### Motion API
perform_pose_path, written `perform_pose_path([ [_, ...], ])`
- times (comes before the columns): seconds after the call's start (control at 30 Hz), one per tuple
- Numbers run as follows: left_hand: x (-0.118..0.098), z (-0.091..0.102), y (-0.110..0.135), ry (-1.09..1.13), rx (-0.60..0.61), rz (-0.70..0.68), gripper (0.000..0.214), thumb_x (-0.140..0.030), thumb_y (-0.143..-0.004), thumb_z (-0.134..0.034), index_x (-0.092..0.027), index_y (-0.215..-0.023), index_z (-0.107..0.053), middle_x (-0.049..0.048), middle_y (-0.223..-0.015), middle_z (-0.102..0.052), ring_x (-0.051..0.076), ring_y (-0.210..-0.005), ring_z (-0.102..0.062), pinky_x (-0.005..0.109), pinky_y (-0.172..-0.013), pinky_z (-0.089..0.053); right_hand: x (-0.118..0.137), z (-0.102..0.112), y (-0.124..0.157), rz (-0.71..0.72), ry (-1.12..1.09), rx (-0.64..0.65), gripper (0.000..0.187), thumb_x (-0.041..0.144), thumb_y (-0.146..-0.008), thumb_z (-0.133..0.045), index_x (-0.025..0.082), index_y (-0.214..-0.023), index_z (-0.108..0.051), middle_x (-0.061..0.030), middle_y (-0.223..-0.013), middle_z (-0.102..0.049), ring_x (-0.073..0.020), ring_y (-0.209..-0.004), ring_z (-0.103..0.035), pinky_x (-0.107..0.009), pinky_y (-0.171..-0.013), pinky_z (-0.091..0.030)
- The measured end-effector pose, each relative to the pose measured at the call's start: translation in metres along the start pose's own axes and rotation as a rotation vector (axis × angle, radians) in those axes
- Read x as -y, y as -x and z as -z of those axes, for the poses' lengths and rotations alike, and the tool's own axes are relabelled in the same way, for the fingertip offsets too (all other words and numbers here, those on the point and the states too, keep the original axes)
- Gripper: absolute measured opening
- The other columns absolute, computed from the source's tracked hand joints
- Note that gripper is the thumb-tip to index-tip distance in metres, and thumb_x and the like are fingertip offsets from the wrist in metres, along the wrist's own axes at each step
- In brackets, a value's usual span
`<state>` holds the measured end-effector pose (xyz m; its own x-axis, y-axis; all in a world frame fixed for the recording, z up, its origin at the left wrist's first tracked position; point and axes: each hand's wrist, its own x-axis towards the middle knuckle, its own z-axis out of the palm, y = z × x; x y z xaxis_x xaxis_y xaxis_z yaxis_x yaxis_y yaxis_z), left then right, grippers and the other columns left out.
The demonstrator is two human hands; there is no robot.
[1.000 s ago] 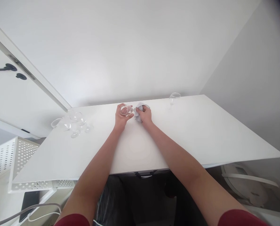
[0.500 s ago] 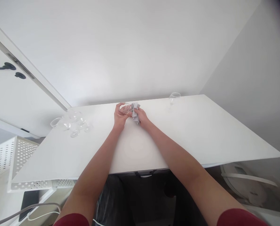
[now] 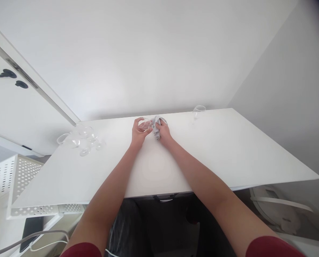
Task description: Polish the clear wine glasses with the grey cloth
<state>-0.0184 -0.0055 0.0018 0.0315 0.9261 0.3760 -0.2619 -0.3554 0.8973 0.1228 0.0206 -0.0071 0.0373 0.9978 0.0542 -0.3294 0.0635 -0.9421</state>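
Over the far middle of the white table, my left hand is wrapped round the bowl of a clear wine glass, which lies tilted on its side with its rim toward the left. My right hand grips a crumpled light grey cloth at the right end of this glass. The cloth hides the stem and foot.
A cluster of several clear glasses is at the table's left, some lying down. One wine glass stands upright near the back edge, right of my hands. A white perforated basket sits beyond the left edge. Behind the table rises a wall.
My right hand and the cloth have shifted slightly right and the cloth's folds have turned. My left hand has moved a little right with the glass.
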Motion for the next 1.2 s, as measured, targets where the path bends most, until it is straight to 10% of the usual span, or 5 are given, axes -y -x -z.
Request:
perform_pose_path([
  [0.17,-0.001,0.002,-0.001,0.019,-0.004,0.004,0.067,-0.035,-0.067,-0.096,-0.028,-0.120,-0.055,0.0108,-0.112,-0.077,0.028,-0.113,-0.074,0.045,-0.098,-0.057,0.000,-0.002,0.004,-0.094,-0.020,0.084,0.029,0.049,-0.081,-0.071,0.023,-0.093,-0.066,-0.0038,-0.084,-0.071,-0.0195,-0.079,-0.066,-0.032,-0.073,-0.055],
  [0.4,0.000,0.000,-0.001,0.021,0.052,0.003,0.071,-0.039,-0.066,-0.096,-0.028,-0.120,-0.051,0.0150,-0.125,-0.074,0.030,-0.111,-0.075,0.047,-0.098,-0.057,-0.007,0.006,-0.004,0.082,0.173,-0.129,0.039,0.059,-0.081,-0.067,0.020,-0.089,-0.069,-0.0018,-0.080,-0.066,-0.0166,-0.072,-0.060,-0.027,-0.062,-0.050],
  [0.7,0.006,0.011,-0.008,0.091,-0.105,-0.033,0.077,-0.048,-0.068,-0.094,-0.029,-0.128,-0.050,0.0137,-0.128,-0.071,0.032,-0.115,-0.074,0.050,-0.096,-0.061,-0.001,-0.007,0.005,-0.154,-0.111,0.228,0.045,0.064,-0.089,-0.066,0.023,-0.107,-0.066,-0.0083,-0.091,-0.073,-0.0232,-0.081,-0.070,-0.040,-0.077,-0.059],
  [0.97,0.005,0.007,-0.005,0.095,-0.033,-0.022,0.076,-0.038,-0.065,-0.098,-0.029,-0.125,-0.052,0.0125,-0.127,-0.070,0.033,-0.120,-0.071,0.047,-0.099,-0.059,-0.003,0.003,0.001,0.116,0.313,-0.096,0.039,0.059,-0.087,-0.067,0.021,-0.078,-0.064,-0.0037,-0.076,-0.067,-0.0200,-0.077,-0.065,-0.033,-0.075,-0.055],
  [1.2,0.002,0.009,-0.007,0.141,0.023,0.044,0.071,-0.044,-0.068,-0.095,-0.024,-0.125,-0.059,0.0137,-0.126,-0.072,0.034,-0.125,-0.067,0.043,-0.094,-0.058,0.006,-0.005,0.008,-0.088,0.017,0.150,0.036,0.054,-0.082,-0.074,0.020,-0.086,-0.065,-0.0019,-0.068,-0.067,-0.0160,-0.059,-0.063,-0.029,-0.058,-0.055],
])
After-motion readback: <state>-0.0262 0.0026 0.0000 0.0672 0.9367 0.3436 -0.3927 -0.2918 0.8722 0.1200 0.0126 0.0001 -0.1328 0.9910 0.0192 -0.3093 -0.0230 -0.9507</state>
